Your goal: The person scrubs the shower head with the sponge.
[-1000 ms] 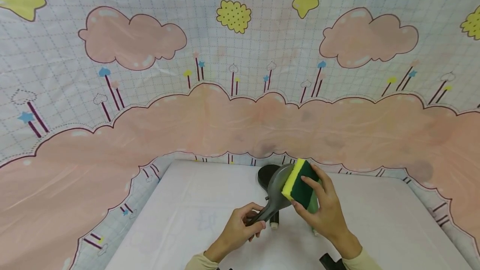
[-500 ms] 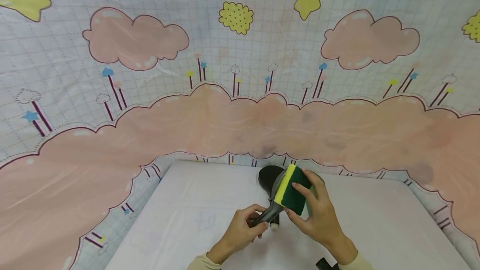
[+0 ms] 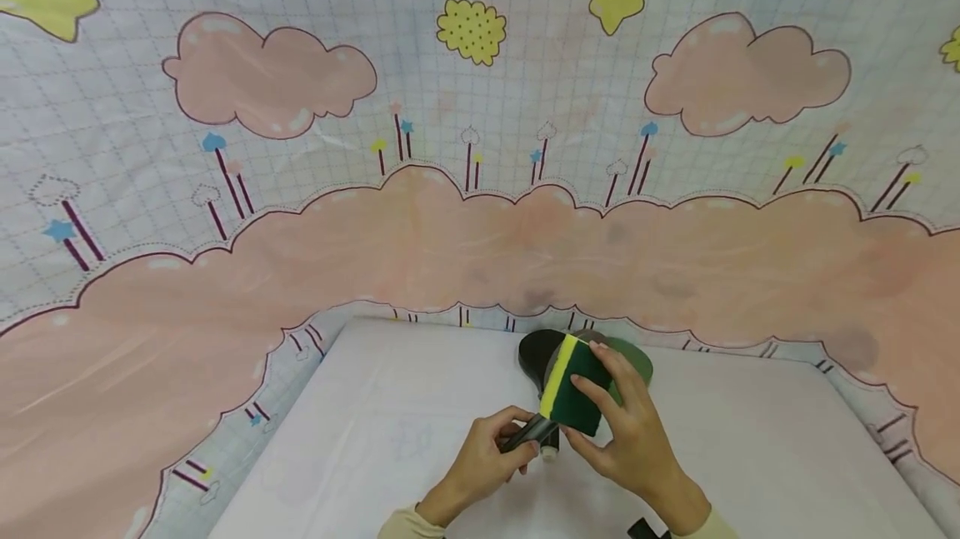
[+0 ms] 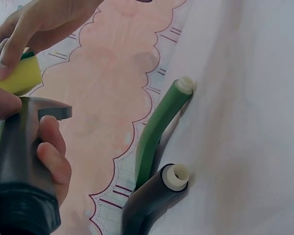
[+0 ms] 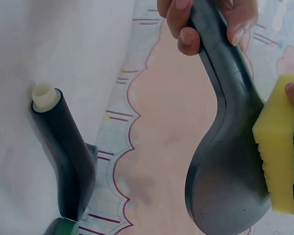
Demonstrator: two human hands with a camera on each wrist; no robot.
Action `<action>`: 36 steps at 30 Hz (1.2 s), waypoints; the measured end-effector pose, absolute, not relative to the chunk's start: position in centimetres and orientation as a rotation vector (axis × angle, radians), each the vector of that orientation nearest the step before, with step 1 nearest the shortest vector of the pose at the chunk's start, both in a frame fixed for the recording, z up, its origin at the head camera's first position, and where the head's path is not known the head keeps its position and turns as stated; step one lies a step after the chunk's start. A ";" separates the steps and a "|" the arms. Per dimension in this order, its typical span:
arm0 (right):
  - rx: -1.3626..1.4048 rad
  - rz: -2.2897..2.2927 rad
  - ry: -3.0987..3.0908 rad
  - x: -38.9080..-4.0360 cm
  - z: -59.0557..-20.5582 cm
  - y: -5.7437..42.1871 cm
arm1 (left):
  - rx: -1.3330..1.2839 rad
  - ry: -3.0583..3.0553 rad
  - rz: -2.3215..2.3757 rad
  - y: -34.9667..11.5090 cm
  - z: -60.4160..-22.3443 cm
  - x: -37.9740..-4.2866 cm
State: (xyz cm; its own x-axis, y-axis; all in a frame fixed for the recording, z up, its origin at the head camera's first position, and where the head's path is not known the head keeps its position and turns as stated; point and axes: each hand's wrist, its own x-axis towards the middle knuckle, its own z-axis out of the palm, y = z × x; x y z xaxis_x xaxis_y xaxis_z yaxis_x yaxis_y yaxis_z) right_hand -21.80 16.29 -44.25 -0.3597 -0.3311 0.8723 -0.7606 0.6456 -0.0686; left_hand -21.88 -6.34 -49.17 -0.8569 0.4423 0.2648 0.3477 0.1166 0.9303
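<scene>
My left hand (image 3: 483,456) grips the handle of a grey handheld shower head (image 5: 230,181), which is held above the white table and tilted up to the right. My right hand (image 3: 633,443) holds a sponge (image 3: 585,393), yellow with a dark green scouring side, between thumb and fingers. In the right wrist view, the sponge's yellow side touches the rounded back of the grey head. From above, the sponge and right hand hide most of that head. Behind lie a black shower head (image 3: 538,353) and a green one (image 3: 633,362), partly covered.
The white tabletop (image 3: 360,439) carries the black and green shower heads, their pale connector ends pointing toward me. A patterned pink and white cloth (image 3: 450,247) hangs behind the table. A dark piece (image 3: 643,529) sits by my right wrist.
The sponge has moved down and left along the grey shower head toward its handle, with my right hand. More of the green shower head now shows. My left hand has barely moved.
</scene>
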 end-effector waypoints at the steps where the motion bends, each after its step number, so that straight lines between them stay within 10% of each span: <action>1: 0.854 0.596 -1.950 -21.8 -44.2 16.3 | 0.798 2.290 1.867 -6.3 -49.1 -21.8; 36: 0.771 0.587 -2.004 -20.8 -43.7 17.4 | 0.719 2.138 1.974 -5.4 -48.1 -21.0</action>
State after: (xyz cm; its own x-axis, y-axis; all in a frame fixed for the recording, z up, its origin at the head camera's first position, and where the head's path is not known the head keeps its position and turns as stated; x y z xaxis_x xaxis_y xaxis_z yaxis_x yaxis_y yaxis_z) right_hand -20.76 17.37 -43.71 -0.4161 -0.2927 0.8609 -0.7109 0.6951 -0.1072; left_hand -20.98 -5.37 -48.15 -0.8752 0.4352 0.2113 0.2453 0.0227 0.9692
